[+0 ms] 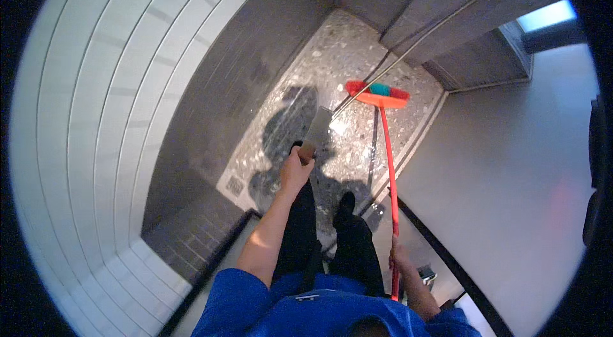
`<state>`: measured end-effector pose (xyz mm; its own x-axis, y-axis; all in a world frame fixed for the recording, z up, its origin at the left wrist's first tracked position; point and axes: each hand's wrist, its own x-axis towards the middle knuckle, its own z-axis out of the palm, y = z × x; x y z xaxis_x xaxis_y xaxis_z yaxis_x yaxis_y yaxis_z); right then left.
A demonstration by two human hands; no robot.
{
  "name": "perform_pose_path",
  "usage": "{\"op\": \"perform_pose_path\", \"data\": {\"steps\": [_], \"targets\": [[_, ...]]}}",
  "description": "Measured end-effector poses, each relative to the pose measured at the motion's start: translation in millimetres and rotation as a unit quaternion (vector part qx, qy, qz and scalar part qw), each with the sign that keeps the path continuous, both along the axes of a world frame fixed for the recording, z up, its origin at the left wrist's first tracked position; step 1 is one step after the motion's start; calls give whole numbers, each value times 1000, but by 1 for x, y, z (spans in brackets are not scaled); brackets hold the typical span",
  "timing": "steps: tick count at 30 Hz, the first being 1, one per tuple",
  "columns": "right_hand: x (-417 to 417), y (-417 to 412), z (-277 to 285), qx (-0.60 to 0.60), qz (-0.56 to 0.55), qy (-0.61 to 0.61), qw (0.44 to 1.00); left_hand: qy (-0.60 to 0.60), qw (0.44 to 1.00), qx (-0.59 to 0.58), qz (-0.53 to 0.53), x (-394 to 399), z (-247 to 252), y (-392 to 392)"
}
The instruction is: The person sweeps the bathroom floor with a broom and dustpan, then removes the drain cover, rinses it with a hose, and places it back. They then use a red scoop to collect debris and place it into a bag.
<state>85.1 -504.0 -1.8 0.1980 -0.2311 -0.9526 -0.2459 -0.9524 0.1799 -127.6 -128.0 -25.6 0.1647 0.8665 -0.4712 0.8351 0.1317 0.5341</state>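
My left hand point(295, 172) is closed around the brownish end of a pale, flat-sided fitting point(318, 129), which looks like a hand shower. From its far end a thin metal hose point(421, 39) runs up to the wall at upper right. My right hand point(401, 260) grips the red handle point(390, 169) of a broom, low down near my body. The orange broom head point(380, 99), with red and teal bristles point(379, 89), is at the far end of the handle, over the speckled shower floor point(335, 40). The hose crosses in front of the bristles.
The floor shines wet and carries my shadow. A square drain grate point(234, 185) sits in the left corner. Dark wall panels point(215, 93) and white tiles point(110, 73) rise at left. A black-edged frame point(431, 236) runs along the right. My black shoes point(346, 203) stand at the near side.
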Motion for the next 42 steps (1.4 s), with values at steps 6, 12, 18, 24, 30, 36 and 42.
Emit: {"op": "perform_pose_path", "data": {"steps": [6,12,18,24,30,36,42], "targets": [[-72,-70,-4,189,202,-132,952,-54,997,-31,-53,23,4,75],[-4,48,56,17,125,-13,992,-20,1000,7,0,34,-11,97],[139,190,2,68,263,-71,960,21,997,-34,62,32,-1,77],[223,251,60,25,410,-71,909,-6,981,-7,194,12,1,58],[362,507,58,439,415,-61,794,-34,957,-42,285,28,-6,66],[241,720,130,139,790,-183,568,-82,944,-14,320,17,-15,63],[101,721,135,167,866,-73,466,-116,889,-19,444,-35,-17,35]]}}
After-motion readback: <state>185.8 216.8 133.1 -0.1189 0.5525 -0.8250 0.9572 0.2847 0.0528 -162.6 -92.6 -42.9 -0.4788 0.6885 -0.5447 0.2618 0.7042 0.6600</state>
